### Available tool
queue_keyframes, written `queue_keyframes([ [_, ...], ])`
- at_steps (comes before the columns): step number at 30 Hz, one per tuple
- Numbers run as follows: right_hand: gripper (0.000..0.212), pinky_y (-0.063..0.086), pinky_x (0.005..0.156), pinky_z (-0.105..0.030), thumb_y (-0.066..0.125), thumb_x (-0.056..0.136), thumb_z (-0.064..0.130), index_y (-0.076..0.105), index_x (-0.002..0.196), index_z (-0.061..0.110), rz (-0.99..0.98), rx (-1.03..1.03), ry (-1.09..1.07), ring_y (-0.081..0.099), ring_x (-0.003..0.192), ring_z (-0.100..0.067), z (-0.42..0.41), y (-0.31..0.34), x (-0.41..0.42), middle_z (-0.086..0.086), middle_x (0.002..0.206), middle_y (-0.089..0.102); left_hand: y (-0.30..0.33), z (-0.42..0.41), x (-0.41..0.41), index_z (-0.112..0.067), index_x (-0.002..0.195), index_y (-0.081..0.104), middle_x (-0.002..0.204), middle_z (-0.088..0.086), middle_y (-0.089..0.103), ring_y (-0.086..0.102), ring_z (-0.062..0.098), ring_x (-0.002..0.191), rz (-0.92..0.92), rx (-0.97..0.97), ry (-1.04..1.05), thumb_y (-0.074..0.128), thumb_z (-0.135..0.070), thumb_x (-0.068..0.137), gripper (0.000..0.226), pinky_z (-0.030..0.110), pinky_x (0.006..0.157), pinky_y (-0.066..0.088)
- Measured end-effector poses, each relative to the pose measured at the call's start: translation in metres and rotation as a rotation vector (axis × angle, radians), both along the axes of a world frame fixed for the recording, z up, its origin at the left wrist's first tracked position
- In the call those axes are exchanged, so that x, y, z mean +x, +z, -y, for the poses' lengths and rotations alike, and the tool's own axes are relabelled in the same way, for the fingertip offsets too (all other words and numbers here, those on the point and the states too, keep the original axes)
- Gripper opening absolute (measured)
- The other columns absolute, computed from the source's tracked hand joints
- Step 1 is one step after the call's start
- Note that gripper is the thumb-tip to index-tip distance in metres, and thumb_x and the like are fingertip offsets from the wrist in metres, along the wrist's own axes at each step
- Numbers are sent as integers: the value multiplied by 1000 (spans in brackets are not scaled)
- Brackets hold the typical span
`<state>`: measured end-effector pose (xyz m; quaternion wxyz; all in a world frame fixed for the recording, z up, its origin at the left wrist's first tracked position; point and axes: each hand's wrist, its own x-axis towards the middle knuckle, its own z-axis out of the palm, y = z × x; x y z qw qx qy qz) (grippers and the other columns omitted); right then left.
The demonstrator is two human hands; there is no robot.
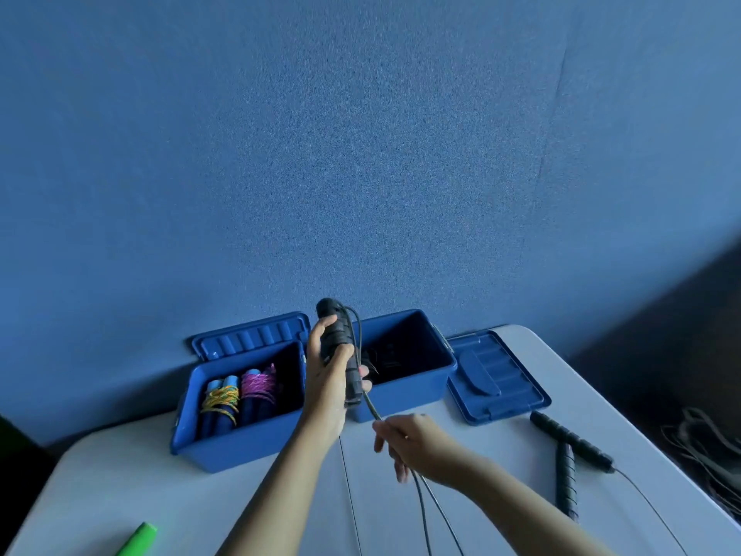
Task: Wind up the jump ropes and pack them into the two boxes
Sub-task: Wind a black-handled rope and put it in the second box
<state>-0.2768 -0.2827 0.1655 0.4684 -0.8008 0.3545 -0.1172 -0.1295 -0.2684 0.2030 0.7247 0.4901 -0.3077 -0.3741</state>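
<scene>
Left hand (326, 373) raised above the table (120, 487), fingers curled round the black jump rope handles (341, 347), held roughly upright in front of the gap between the two boxes; a few turns of black cord (371, 407) wrap the handles and a loop stands out on their right side. The cord runs down from the handles to the right hand (413, 441), whose fingers are loosely curled round it, pinching the strand; below that hand two strands drop toward the near table edge. Left blue box (236, 411) open, lid (250, 335) standing up behind it, holds two wound ropes: blue handles with yellow cord (220, 399) and blue handles with pink-purple cord (258, 385), side by side. Right blue box (409, 375) open, dark items inside, too dim to identify. Its lid (495, 381) lies flat on the table just right of it. A second black jump rope (571, 455) lies unwound on the table at right, both handles close together, its thin cord trailing toward the near edge. Green object (138, 541) at bottom left, partly cut off by the frame. Blue wall (361, 154) behind.
</scene>
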Motion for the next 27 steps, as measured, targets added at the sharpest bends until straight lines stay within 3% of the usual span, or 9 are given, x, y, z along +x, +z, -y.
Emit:
queue_keyframes([
  [4,27,39,53,-23,52,93,33,53,66,34,-112,-169,-27,46,43,-2,6,0,-26,9,54,50,-8,-4,20,-37,109,57,74,8,46,41,19,51,108,74,37,47,5,91,47,24,45,38],
  [9,24,37,54,-11,51,94,35,60,73,31,-198,-259,88,50,49,1,5,33,-53,14,62,55,1,-14,58,-43,106,58,75,11,49,44,21,53,274,115,116,54,-1,89,46,31,51,41],
  [12,23,38,55,-7,48,96,32,66,92,19,-241,-349,151,51,55,8,0,52,-59,18,62,51,12,-17,77,-54,102,55,76,6,54,49,22,54,554,148,163,58,-21,77,42,31,54,44],
  [15,23,38,54,-13,46,96,35,64,94,21,-266,-452,141,50,54,1,5,61,-60,12,68,54,9,-16,94,-63,101,50,79,4,56,51,5,52,858,147,191,63,-22,82,47,21,55,46],
  [18,20,47,68,-29,43,96,36,59,92,23,-215,-543,134,55,72,-11,16,65,-58,12,77,52,-3,-14,100,-66,125,38,96,6,56,58,5,78,1160,183,87,51,-54,82,46,27,75,49],
  [21,21,49,74,-36,39,97,37,56,93,25,-84,-669,143,54,79,-12,23,74,-55,12,88,50,-20,-16,91,-66,135,23,99,1,53,58,14,89,1320,240,-73,38,-74,80,58,27,78,44],
  [24,25,49,68,-37,36,96,40,56,95,25,-45,-769,146,54,75,-16,33,89,-53,8,89,49,-27,-27,68,-67,135,21,93,-5,44,54,11,82,1402,183,-261,23,-74,88,48,30,81,46],
  [27,23,47,67,-29,42,95,36,61,96,22,3,-764,122,53,73,-5,45,100,-51,11,86,49,-24,-37,45,-64,140,10,113,-3,47,60,21,94,1421,183,-445,20,-76,86,56,32,84,47],
])
